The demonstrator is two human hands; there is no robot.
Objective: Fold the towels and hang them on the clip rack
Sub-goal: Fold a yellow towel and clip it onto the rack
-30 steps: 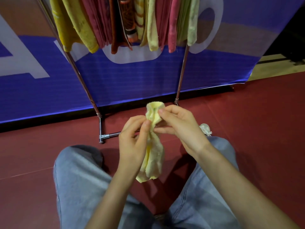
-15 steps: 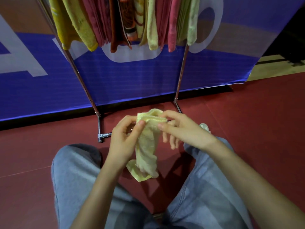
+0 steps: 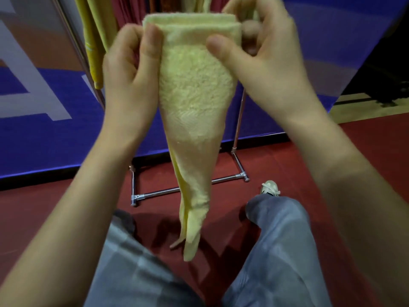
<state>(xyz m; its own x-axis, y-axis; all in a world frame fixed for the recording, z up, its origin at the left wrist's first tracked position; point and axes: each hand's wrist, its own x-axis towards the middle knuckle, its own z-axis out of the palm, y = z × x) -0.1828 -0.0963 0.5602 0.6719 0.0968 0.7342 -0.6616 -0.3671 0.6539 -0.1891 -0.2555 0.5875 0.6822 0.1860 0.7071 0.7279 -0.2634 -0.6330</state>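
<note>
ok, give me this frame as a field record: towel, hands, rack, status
towel: yellow towel, folded, top edge held level between both hands, rest hangs tapering to a tip
left hand: pinches its top left corner, thumb in front
right hand: pinches its top right corner, thumb in front
rack: metal frame behind the towel, foot bar on the red floor
hung towels: yellow and red, at the top edge; clips out of view
status: not yet hung

the person wore loose, faded blue-grey denim jeans, creased paler over both knees, and a cream lace-up shoe on the right foot. the left hand, right hand and both forearms were bare.
</note>
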